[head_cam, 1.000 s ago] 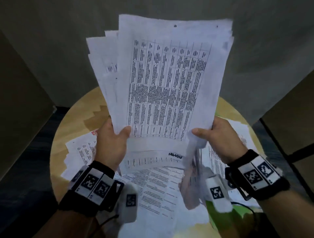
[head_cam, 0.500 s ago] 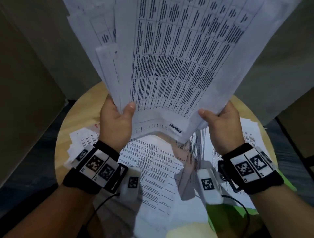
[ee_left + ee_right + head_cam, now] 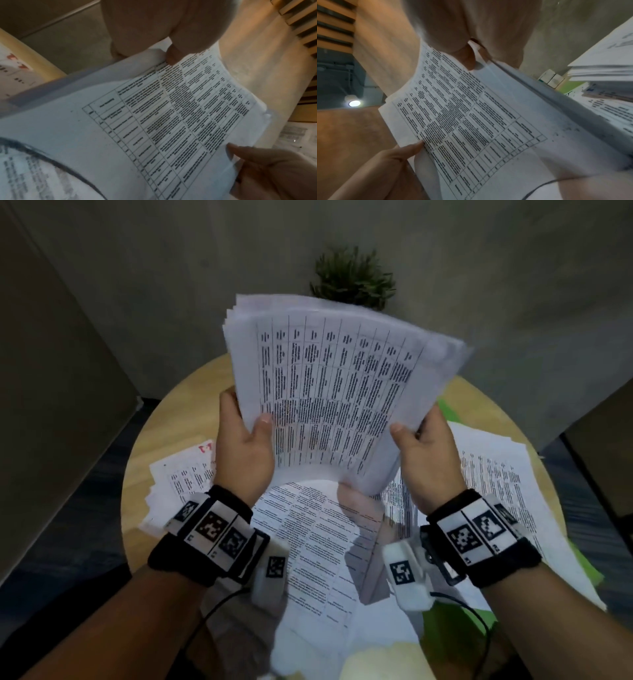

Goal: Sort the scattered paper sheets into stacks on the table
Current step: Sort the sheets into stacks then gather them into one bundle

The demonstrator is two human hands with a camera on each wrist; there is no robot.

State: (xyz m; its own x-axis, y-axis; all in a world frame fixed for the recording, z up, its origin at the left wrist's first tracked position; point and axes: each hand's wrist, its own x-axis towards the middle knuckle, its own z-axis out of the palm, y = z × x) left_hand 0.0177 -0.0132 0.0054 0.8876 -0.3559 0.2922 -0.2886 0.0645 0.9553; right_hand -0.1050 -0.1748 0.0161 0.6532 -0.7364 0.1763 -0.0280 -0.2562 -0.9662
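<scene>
A thick bundle of printed sheets (image 3: 335,392), a table grid on its top page, stands tilted above the round wooden table (image 3: 161,419). My left hand (image 3: 253,433) grips its lower left edge, thumb on the front page. My right hand (image 3: 411,436) grips the lower right edge the same way. In the left wrist view the bundle (image 3: 154,121) fills the frame under my left thumb (image 3: 173,56). The right wrist view shows the bundle (image 3: 471,121) with my right thumb (image 3: 467,59) on it. Loose sheets lie below: left (image 3: 181,474), middle (image 3: 318,542), right (image 3: 496,484).
A small green plant (image 3: 352,278) stands at the table's far side, partly behind the bundle. Green sheets (image 3: 452,625) show under the white papers at the near right. Grey walls and panels close in around the table.
The bundle has come down from close to my face and its sheets sit more squarely together. The plant behind it has come into view. Both hands keep their grip.
</scene>
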